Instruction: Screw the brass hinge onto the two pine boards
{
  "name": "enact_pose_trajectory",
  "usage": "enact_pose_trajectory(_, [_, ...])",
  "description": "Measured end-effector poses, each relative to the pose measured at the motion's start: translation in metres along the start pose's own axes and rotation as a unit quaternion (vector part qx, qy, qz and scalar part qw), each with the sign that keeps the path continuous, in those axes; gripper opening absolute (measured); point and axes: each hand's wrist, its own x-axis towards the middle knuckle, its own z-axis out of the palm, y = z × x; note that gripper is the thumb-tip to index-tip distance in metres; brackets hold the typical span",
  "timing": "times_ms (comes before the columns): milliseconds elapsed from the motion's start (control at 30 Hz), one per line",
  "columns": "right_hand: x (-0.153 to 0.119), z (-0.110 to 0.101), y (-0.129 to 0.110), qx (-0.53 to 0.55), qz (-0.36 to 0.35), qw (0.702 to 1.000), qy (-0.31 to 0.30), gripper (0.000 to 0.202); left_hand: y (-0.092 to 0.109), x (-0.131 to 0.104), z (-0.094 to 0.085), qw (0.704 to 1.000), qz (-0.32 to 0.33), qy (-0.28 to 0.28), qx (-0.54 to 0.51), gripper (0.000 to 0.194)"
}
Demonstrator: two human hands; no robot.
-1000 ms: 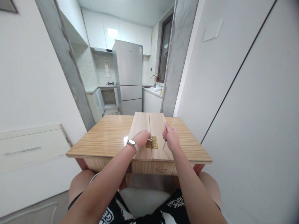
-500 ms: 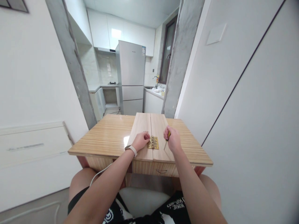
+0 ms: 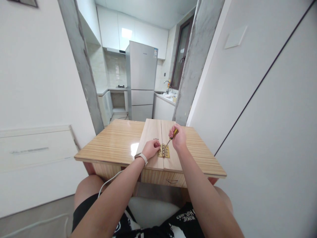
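Observation:
Two pale wooden boards [image 3: 151, 131] lie side by side on the table, with a narrow seam between them. Across the seam, near the front edge, sits a brass hinge [image 3: 166, 152]. My left hand [image 3: 152, 148] is at the hinge's left side, its fingers pinched together; whatever is between the fingertips is too small to make out. My right hand [image 3: 178, 136] is wrapped round the yellow and black handle of a screwdriver [image 3: 175, 132]. The screwdriver slants down to the left, its tip close to the upper part of the hinge.
The wood-grain table [image 3: 111, 142] extends left and right beyond the boards. Its drawer [image 3: 155, 178] faces my lap. A white cable [image 3: 109, 180] hangs by my left forearm. A refrigerator [image 3: 142, 71] stands beyond the table.
My right hand has moved up and left, and the screwdriver has swung from beside the hinge to over it. The left hand stays at the hinge. The view has shifted slightly.

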Motion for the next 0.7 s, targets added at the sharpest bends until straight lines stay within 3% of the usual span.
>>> enact_pose_trajectory(267, [0.016,0.015,0.021,0.01,-0.008,1.0,-0.01,0.03,-0.006,0.003,0.002,1.0,-0.009,0.001,0.007,0.012])
enact_pose_trajectory(567, [0.022,0.016,0.038,0.004,-0.012,1.0,-0.012,0.027,-0.009,0.004,0.002,1.0,-0.006,-0.003,-0.006,0.01])
enact_pose_trajectory(700, [0.024,0.016,0.038,0.005,-0.004,0.999,-0.041,0.024,-0.011,0.005,0.003,1.0,-0.009,-0.006,-0.009,0.01])
